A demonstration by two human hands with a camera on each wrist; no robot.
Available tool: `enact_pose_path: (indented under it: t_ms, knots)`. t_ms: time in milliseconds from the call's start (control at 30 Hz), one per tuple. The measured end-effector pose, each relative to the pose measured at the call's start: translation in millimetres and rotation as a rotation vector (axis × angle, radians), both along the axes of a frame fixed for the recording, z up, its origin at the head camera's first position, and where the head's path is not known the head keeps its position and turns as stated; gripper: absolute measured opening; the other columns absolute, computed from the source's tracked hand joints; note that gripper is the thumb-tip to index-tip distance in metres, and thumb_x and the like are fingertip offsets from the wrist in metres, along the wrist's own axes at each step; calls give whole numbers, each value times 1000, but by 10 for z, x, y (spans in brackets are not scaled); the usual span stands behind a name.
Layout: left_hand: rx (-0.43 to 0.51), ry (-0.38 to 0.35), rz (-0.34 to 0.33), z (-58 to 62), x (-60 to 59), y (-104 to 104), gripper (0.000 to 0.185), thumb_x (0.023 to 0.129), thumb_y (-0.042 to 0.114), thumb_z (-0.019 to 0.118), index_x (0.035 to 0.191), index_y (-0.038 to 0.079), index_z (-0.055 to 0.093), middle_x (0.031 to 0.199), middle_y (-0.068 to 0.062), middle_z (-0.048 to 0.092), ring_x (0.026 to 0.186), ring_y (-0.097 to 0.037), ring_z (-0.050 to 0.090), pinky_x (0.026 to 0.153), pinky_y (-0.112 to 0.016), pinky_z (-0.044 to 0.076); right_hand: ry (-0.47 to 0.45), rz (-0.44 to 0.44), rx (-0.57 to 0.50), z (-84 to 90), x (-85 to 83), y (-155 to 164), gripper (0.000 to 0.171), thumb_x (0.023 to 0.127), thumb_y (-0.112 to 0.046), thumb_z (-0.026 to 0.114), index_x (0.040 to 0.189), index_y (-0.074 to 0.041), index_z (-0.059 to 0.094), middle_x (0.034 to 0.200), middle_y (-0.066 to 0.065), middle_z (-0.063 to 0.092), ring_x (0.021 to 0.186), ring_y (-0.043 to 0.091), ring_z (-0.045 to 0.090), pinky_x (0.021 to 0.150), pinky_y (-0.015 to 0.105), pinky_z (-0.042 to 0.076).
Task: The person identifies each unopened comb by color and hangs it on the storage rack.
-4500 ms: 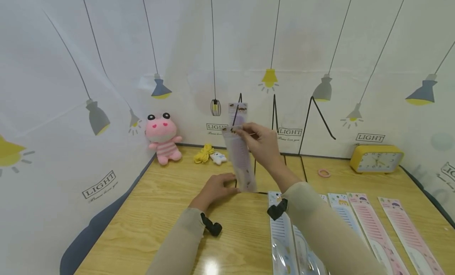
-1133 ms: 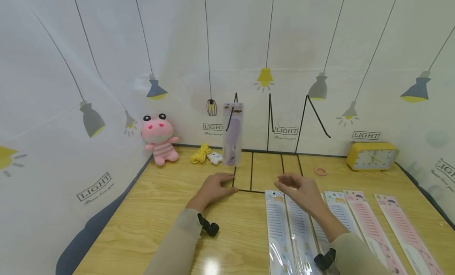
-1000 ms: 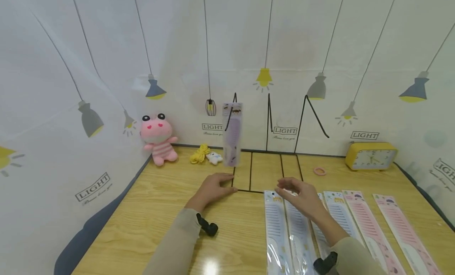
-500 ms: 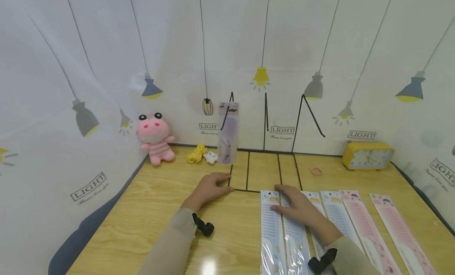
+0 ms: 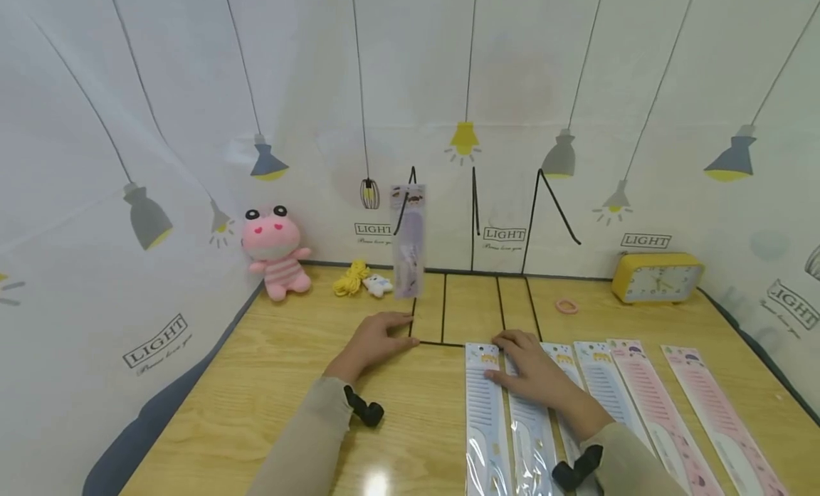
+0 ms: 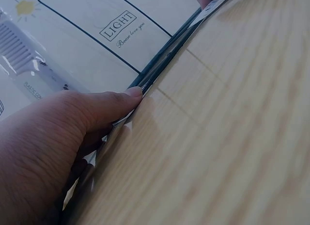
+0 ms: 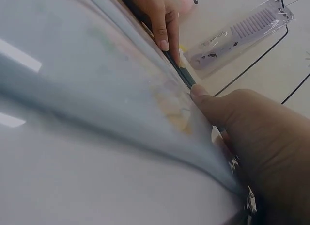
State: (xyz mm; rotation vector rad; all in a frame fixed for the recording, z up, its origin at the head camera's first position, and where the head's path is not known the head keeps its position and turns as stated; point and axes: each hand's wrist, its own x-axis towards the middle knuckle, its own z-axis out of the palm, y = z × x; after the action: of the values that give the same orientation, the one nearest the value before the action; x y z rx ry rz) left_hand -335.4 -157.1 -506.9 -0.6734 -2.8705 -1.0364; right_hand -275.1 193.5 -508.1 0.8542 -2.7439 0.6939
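Note:
In the head view my left hand (image 5: 374,343) rests at the front left corner of a black wire display rack (image 5: 443,311), thumb and fingers spread beside its base wires. My right hand (image 5: 528,368) lies over a blue packaged comb (image 5: 532,439), second from the left in the row, fingers at its top end. The right thumb reaches the edge of the leftmost blue packaged comb (image 5: 485,410). A purple packaged comb (image 5: 408,247) hangs from the rack's left hook. In the right wrist view the fingertips under my right hand (image 7: 261,133) are hidden.
Right of my right hand lie more blue packs (image 5: 605,382) and pink packaged combs (image 5: 656,410). A yellow clock (image 5: 660,279) and a pink hair tie (image 5: 566,307) stand behind. At the back left sit a pink plush (image 5: 278,257), yellow cord (image 5: 351,278) and a small white toy (image 5: 378,286).
Earlier my right hand held a purple packaged comb at the left hook; it let go, and moved down right onto the blue packs. The left hand stays at the rack's corner.

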Motion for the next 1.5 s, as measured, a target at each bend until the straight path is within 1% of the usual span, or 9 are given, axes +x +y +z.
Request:
enact_pose_path:
  t_ms: [267,467,667,800,967,1100,1233,1333,1500]
  knots:
    - [1,1,-6,22,-5,3,60,90,50,72,142,22,60,146,4,54,138,-24,47,116,-44,36,-29,-23,-3,32,4,-18,76,92,-53,67,141,2,52,145,21,47,137,41,38,110,60,37]
    - [12,10,-5,0,-21,20,60,90,50,72,141,22,61,146,3,55,138,-23,47,116,-44,36,-24,-23,-33,48,8,-16,64,90,-46,73,132,-1,58,140,21,50,133,42,40,108,62,37]
    - [16,1,-3,-21,-41,28,62,89,55,71,141,23,61,147,4,54,138,-24,47,116,-45,36,-61,-25,-107,53,1,-22,61,87,-44,77,126,-2,56,137,18,51,132,40,40,111,61,34]
    - [24,-4,-5,-24,-42,30,62,89,56,71,141,24,61,146,3,55,138,-24,47,116,-46,36,-26,20,-186,26,-12,-15,51,86,-35,80,119,-4,56,132,16,54,130,40,42,109,60,33]
    - [24,1,-6,-39,-35,25,63,89,56,71,141,23,61,146,2,55,138,-25,47,116,-46,35,50,89,-264,-18,-19,2,29,85,-17,81,105,-10,62,113,5,63,114,26,50,99,47,41]
    - [20,-6,1,-53,-14,4,62,89,54,72,141,22,62,146,2,55,138,-25,47,116,-46,35,51,69,-309,-17,4,-14,21,87,-17,80,102,-14,65,100,-4,64,96,14,57,82,33,50]
    - [16,-3,6,-56,-8,-18,62,88,55,72,141,23,62,146,3,55,138,-25,47,116,-46,35,-43,-35,-400,18,19,-45,17,91,-29,77,103,-20,69,93,-11,72,83,6,67,71,27,56]
    - [13,4,1,-58,-26,-21,64,88,57,71,141,24,61,147,4,54,138,-24,47,116,-46,35,-133,-123,-496,39,16,-48,19,91,-34,76,105,-22,72,91,-12,75,84,7,70,73,26,57]
    - [18,3,-7,-53,-40,-10,64,88,57,71,141,23,61,146,3,55,138,-25,47,116,-47,35,-284,-211,-645,81,13,-46,32,89,-33,78,112,-11,72,96,0,75,87,12,70,77,24,56]
